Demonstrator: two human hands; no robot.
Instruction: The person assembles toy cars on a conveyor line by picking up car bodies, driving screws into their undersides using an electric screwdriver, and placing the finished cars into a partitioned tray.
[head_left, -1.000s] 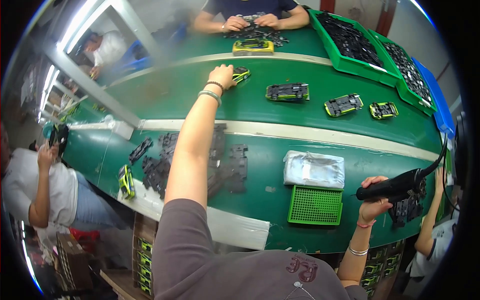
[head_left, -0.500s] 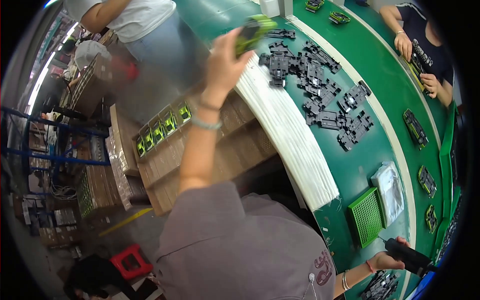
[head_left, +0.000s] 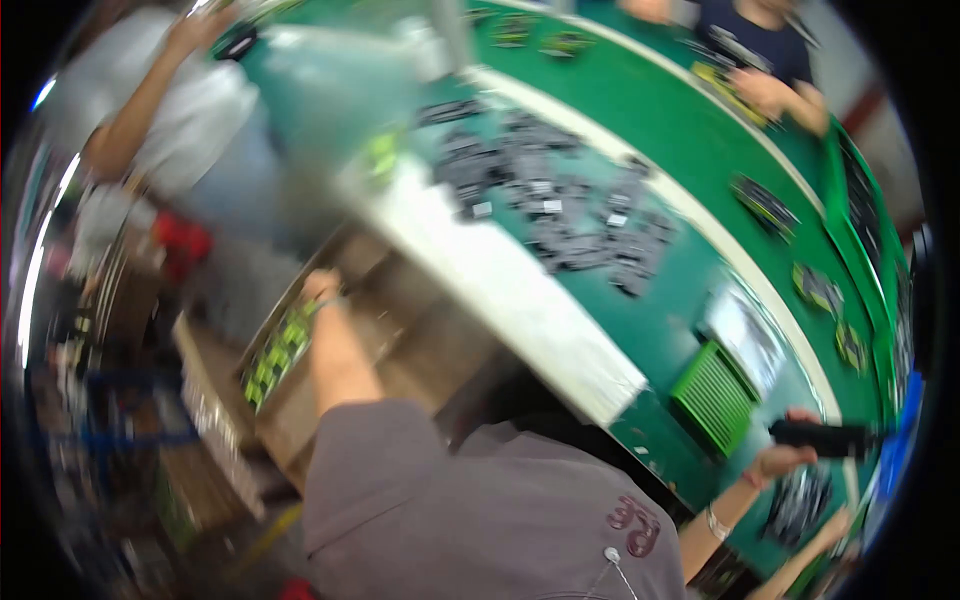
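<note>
My left arm stretches down to an open cardboard box (head_left: 400,345). My left hand (head_left: 322,286) is at the far end of a row of yellow-green and black toy car bodies (head_left: 277,355); motion blur hides its fingers and anything they hold. On the far end of the white padded strip (head_left: 500,290) lies a blurred yellow-green piece (head_left: 382,155). Over at the right, my right hand (head_left: 782,460) is wrapped round a black electric screwdriver (head_left: 822,437), held level above the green table (head_left: 640,340).
Black toy car chassis (head_left: 560,200) lie heaped on the table. Nearer are a green perforated tray (head_left: 714,400) and a clear plastic bag (head_left: 745,335). Green-and-black cars (head_left: 765,207) sit on the green belt (head_left: 680,130). Co-workers stand at far left and far right; another arm shows at lower right.
My left hand has gone from above the padded strip down into the box. The yellow-green car body it held now appears to lie on the strip. My view has shifted; the screwdriver stays in my right hand.
</note>
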